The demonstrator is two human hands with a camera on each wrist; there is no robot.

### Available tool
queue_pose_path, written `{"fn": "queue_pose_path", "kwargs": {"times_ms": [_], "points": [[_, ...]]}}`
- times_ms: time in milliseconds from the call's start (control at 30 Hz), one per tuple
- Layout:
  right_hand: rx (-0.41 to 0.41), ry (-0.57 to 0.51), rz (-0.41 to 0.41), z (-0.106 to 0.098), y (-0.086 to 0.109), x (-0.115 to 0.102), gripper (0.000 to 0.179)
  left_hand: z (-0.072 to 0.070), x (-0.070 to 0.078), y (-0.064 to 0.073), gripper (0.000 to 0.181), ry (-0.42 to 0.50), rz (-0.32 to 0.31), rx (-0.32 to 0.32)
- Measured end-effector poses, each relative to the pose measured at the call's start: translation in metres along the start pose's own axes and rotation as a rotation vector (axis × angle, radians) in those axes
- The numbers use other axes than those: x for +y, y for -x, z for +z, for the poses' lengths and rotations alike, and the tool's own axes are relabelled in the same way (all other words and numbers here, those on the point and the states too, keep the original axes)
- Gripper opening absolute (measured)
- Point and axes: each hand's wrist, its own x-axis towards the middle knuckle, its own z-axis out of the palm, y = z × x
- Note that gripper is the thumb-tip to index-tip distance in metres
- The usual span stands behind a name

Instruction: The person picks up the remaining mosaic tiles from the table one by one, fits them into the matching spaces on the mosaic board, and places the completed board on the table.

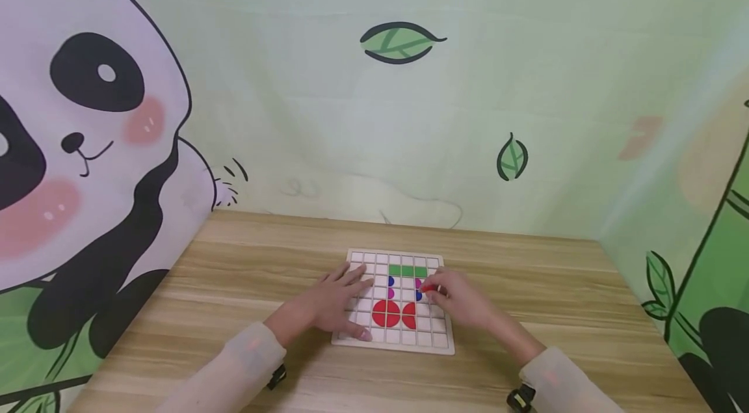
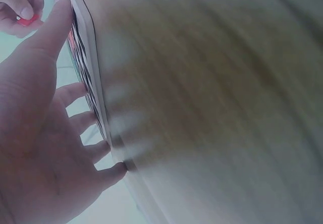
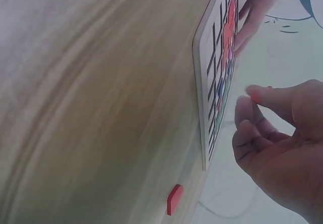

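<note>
A white square grid board (image 1: 433, 339) lies on the table with coloured pieces set in its cells. My left hand (image 1: 342, 299) rests on its left side, fingers spread. Above the board's right part, my right hand (image 1: 462, 296) pinches a small red piece (image 2: 28, 20) between thumb and fingertips; its full shape is hidden. A green bar (image 1: 407, 271) runs along the upper rows. Below it sit small blue (image 1: 391, 281) and magenta (image 1: 391, 294) half-round pieces in two columns. Lower down are a red circle (image 1: 386, 313) and a red half circle (image 1: 409, 315).
Another red piece (image 3: 174, 200) lies on the wooden table (image 1: 263, 250) beyond the board, seen in the right wrist view. A cloth backdrop (image 1: 292, 107) with a panda and leaves stands behind the table and along its sides.
</note>
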Motion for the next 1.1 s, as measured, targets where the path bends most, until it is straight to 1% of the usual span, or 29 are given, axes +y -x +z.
{"fn": "queue_pose_path", "kwargs": {"times_ms": [100, 200, 333, 433, 533, 633, 833, 1100], "points": [[-0.026, 0.023, -0.001, 0.001, -0.001, 0.0, 0.022, 0.0, 0.0, 0.0, 0.113, -0.006, 0.0, -0.001], [-0.052, 0.014, 0.001, 0.002, -0.003, 0.001, 0.025, 0.001, -0.001, -0.001, 0.113, -0.012, -0.001, 0.0], [-0.043, -0.056, 0.025, 0.004, -0.004, 0.002, 0.021, 0.001, -0.001, -0.001, 0.113, -0.006, 0.0, 0.005], [-0.028, -0.074, 0.021, 0.004, -0.004, 0.003, 0.02, 0.002, -0.001, -0.001, 0.113, -0.006, 0.002, 0.008], [-0.034, -0.059, -0.004, 0.004, -0.005, 0.002, 0.016, 0.003, -0.002, -0.001, 0.113, -0.009, 0.002, 0.01], [-0.043, -0.037, -0.016, 0.006, -0.006, 0.003, 0.016, 0.003, -0.002, -0.002, 0.113, -0.012, 0.001, 0.01], [-0.063, 0.009, -0.001, 0.01, -0.009, 0.009, 0.012, 0.003, -0.002, -0.002, 0.113, -0.014, -0.001, 0.005], [-0.073, 0.007, 0.001, 0.011, -0.011, 0.01, 0.011, 0.003, -0.002, -0.002, 0.113, -0.013, 0.0, 0.007]]}}
